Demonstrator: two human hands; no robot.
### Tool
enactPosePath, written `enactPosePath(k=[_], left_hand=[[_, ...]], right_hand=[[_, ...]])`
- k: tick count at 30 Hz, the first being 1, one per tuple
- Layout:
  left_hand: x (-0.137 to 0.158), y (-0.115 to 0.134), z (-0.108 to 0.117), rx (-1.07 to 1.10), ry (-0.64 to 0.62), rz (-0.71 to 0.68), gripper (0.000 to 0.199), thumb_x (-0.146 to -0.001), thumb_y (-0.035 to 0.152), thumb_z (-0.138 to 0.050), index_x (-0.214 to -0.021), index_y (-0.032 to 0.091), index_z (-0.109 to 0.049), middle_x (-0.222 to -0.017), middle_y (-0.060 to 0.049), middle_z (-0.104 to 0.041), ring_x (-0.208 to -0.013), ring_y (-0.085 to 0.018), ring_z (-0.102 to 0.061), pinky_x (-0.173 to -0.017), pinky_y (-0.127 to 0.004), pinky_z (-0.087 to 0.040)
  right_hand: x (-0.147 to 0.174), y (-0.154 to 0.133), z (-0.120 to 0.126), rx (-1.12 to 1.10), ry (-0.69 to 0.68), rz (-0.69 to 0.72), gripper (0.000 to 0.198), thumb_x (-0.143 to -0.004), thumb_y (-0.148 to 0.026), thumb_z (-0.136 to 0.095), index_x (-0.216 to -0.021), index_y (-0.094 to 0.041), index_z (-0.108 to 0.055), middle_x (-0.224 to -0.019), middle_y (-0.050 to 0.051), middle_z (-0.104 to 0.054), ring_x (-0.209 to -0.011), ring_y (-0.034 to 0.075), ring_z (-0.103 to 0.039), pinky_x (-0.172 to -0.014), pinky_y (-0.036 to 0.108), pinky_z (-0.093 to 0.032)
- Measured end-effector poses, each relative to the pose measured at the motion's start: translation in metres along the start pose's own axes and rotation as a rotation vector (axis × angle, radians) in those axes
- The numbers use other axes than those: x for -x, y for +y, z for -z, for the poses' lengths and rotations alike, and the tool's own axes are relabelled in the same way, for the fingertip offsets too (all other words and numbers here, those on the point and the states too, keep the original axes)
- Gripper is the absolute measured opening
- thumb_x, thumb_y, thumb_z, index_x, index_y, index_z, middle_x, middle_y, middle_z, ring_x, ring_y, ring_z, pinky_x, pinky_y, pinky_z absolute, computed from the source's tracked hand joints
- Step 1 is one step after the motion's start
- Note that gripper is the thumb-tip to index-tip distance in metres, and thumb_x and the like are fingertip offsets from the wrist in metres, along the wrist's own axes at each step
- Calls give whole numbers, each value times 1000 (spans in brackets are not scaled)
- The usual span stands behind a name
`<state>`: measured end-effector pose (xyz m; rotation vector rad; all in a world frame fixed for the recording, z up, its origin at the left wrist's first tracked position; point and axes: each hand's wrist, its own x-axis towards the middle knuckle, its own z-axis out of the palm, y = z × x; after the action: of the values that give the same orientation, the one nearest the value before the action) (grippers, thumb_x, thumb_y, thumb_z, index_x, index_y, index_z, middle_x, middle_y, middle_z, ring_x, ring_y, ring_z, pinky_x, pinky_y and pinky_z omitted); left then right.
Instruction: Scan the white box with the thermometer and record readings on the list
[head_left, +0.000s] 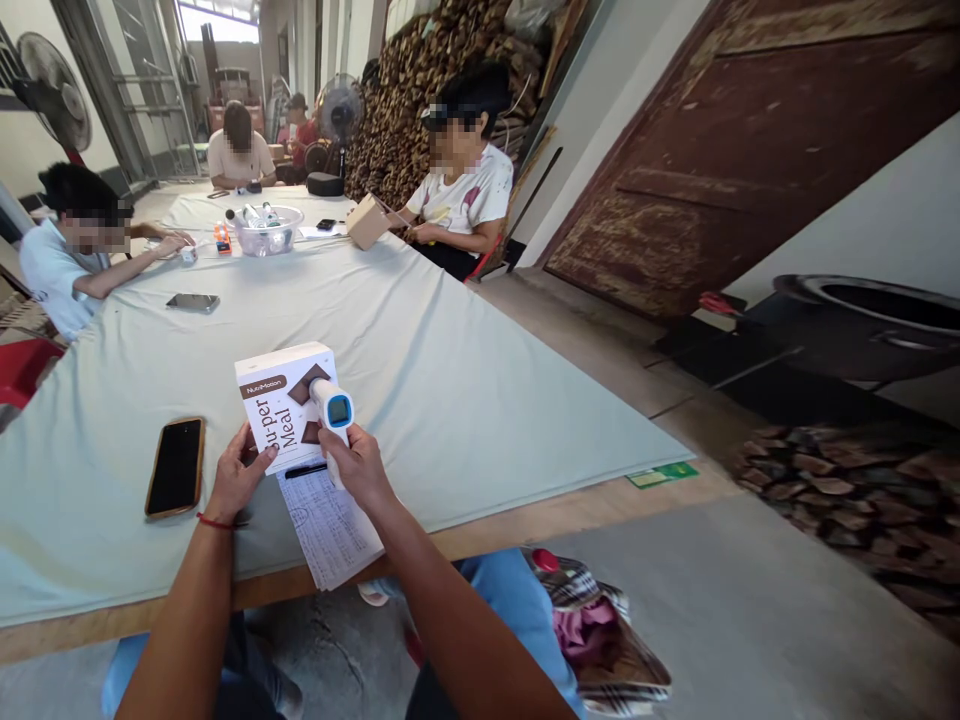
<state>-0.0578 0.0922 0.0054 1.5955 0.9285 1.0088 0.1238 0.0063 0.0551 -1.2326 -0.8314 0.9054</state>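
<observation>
My left hand [241, 473] grips the lower left edge of a white box [264, 405] with brown print, held upright over the table. In my right hand [361, 464] is a white infrared thermometer [335, 408], its blue-rimmed screen facing me and its front end close against the box's printed face. Whether it touches the box I cannot tell. Below the box lies a handwritten sheet of paper [337, 530], with a black pen [306, 470] across its top. A phone [176, 467] in a brown case rests left of my left hand.
A pale cloth [480, 400] covers the table. Farther off are another phone [193, 302], a clear basin [264, 235] of items and a cardboard box [367, 221] near a seated person [469, 195]. Other people sit around the table. A plaid bag [622, 660] is beside my leg.
</observation>
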Motion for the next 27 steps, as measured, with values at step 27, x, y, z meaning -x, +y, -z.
enactPosePath(k=[27], left_hand=[[2,3,-1,29,-5,15,72,-74,51,-76,-131,13,-55,-125,-16,-68,-110,-29,-67,-99,-45,-52]], right_hand=[[25,-9,28,-11,56,-104,32,-64,-49,-68,-73,-19,-63,-63,-3,-55,-62,13,-45,-60,26,-38]])
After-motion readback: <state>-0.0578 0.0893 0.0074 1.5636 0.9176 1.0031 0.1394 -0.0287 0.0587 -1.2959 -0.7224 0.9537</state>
